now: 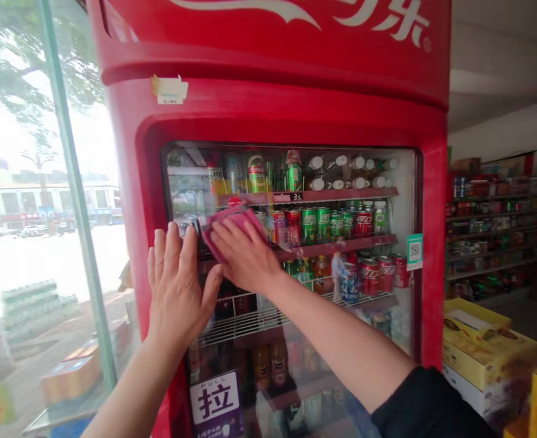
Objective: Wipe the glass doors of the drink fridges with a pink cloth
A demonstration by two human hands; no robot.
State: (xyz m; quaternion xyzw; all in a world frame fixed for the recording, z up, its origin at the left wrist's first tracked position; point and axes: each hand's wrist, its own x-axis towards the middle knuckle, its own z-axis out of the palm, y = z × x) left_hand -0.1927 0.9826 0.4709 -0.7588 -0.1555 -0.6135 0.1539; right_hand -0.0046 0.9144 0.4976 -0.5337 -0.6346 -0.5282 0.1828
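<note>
A tall red drinks fridge fills the view, its glass door showing shelves of cans and bottles. My right hand lies flat on the glass, pressing a pink cloth against it near the door's upper left. My left hand rests open, fingers stretched upward, on the door's left frame just beside the cloth. Both forearms reach in from the bottom of the view.
A green-framed shop window stands left of the fridge, with stacked boxes low behind it. Yellow cartons sit on the floor at right. Stocked store shelves run along the far right.
</note>
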